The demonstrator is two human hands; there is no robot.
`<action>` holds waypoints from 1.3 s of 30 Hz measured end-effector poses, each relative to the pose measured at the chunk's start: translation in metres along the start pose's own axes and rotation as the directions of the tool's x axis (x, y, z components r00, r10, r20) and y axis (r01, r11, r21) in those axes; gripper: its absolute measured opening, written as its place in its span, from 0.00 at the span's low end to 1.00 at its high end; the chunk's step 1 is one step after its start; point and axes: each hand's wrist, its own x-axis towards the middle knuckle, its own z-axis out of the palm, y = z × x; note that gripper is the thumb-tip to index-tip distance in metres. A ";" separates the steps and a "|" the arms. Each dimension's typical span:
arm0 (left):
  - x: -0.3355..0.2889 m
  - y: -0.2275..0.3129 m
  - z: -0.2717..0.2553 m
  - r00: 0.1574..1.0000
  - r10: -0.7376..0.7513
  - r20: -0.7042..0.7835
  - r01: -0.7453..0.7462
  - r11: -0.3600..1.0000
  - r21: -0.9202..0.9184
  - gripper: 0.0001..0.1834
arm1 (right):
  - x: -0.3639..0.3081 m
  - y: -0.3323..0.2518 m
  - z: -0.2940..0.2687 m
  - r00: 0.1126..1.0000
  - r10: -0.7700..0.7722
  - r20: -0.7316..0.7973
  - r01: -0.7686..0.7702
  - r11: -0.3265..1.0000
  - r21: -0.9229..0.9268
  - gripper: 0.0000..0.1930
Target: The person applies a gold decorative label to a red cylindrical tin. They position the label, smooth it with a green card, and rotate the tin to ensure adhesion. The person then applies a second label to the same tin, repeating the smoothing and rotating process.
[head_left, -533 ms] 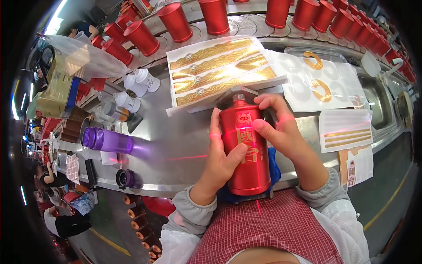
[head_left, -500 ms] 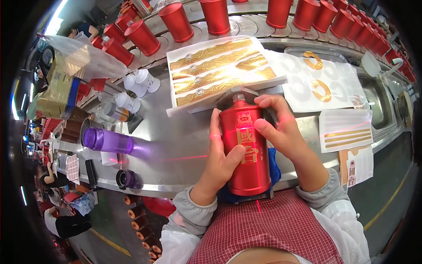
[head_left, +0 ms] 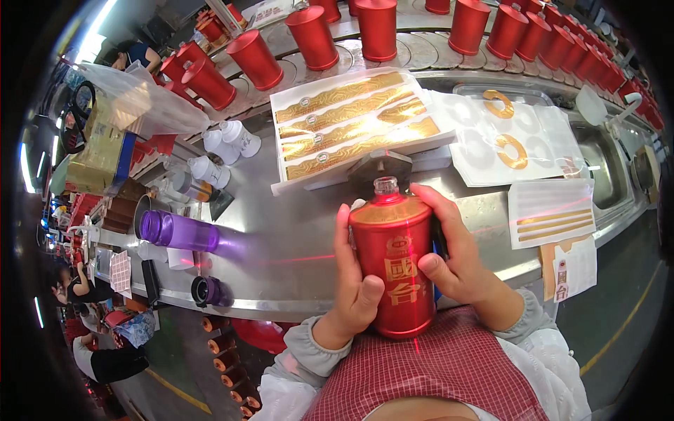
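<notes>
Hands curved around red bottle

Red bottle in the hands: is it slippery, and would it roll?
The red bottle might be slippery, since its side looks shiny. Laid down, it would probably roll, because its body is round. Its clear neck looks like glass, so it could chip.

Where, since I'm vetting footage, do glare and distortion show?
Head view: bright glare on the gold-patterned white paper label sheet; head view: front edge of the grey metal table bows, picture corners go black; head view: red cylindrical bottle looks fairly sharp.
</notes>
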 end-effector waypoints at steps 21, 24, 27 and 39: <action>-0.001 0.003 -0.002 0.997 -0.023 0.074 0.027 0.998 -0.053 0.58 | -0.005 0.004 0.006 0.997 0.018 -0.077 -0.012 0.998 0.066 0.40; -0.001 0.002 -0.002 0.998 -0.020 0.062 0.023 0.998 -0.062 0.58 | -0.005 0.004 0.007 0.997 0.018 -0.079 -0.012 0.997 0.072 0.39; -0.001 0.003 0.000 0.998 -0.021 0.059 0.024 0.998 -0.060 0.58 | -0.005 0.004 0.006 0.997 0.016 -0.081 -0.011 0.997 0.071 0.39; 0.011 -0.003 -0.007 0.986 -0.155 0.065 0.158 0.986 -0.051 0.48 | -0.001 0.019 0.007 0.991 0.131 -0.019 -0.132 0.989 -0.069 0.44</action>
